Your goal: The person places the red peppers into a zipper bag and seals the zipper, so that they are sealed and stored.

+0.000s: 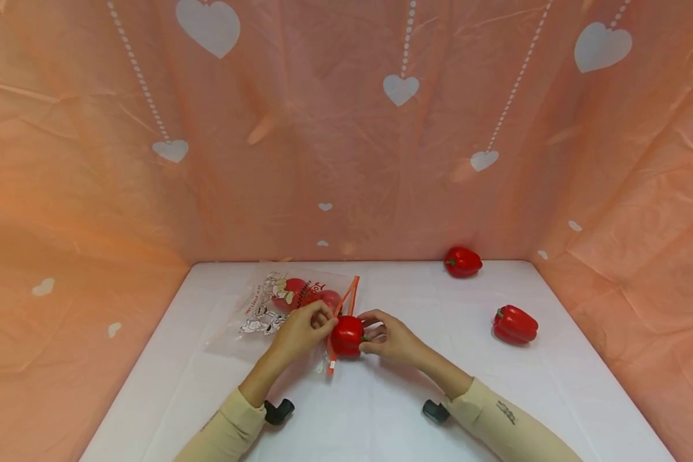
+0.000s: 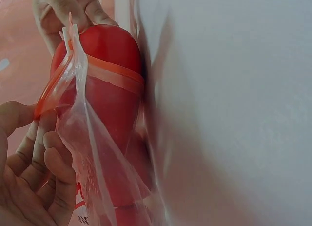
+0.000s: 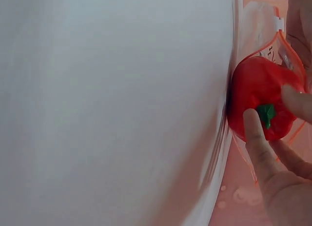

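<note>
A red bell pepper [image 1: 346, 335] lies partly inside the mouth of a clear printed zip bag [image 1: 231, 333], its green stem [image 3: 265, 114] pointing out to the right. My left hand [image 1: 305, 330] pinches the orange zip edge [image 2: 51, 92] of the bag between thumb and fingers. Around the stem end, my right hand [image 1: 395, 340] holds the pepper with thumb and fingertips. Through the bag's film, more red produce [image 1: 291, 292] shows farther in; its exact kind is blurred by the plastic. A white slider [image 1: 332, 366] sits at the near end of the zip.
Two more red bell peppers lie on the right side of the white table [image 1: 439, 308]: one at the back edge [image 1: 463, 262], one nearer [image 1: 515, 324]. Peach cloth with white hearts [image 1: 346, 160] walls the back and sides. Dark wrist devices [image 1: 279, 412] show at both forearms.
</note>
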Tool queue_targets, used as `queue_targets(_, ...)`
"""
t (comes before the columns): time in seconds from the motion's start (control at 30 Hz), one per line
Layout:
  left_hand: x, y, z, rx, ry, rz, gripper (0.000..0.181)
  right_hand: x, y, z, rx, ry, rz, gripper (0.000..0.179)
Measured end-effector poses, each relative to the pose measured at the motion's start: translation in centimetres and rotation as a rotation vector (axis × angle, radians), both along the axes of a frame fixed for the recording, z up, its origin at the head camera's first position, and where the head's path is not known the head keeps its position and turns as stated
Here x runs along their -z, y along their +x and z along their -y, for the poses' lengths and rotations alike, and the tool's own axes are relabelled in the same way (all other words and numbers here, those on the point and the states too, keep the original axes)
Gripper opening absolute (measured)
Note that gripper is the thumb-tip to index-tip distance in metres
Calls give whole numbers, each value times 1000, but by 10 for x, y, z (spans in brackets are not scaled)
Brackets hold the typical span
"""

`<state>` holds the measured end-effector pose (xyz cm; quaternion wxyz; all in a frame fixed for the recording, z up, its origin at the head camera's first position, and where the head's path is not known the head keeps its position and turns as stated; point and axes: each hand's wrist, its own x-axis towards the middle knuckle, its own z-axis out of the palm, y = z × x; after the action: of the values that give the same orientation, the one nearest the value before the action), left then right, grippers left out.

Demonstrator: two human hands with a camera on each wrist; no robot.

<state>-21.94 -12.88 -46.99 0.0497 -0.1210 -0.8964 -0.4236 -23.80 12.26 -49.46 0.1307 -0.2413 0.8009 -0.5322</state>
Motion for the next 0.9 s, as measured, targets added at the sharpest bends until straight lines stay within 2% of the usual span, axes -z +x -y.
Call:
queue_targets(0.1, 0, 0, 0, -1, 2, 5, 11, 0, -1, -1, -8, -1, 16, 53)
queue_targets(0.33, 0, -1, 0, 5, 6, 5, 11, -1, -3, -5, 12, 93, -59, 47)
queue_targets(0.53, -1, -1, 0, 4, 4, 5, 11, -2, -4, -4, 30, 152, -29, 41)
queue_targets(0.9, -2, -1, 0, 0, 13, 24, 9, -4, -8, 2, 37, 60, 55, 22)
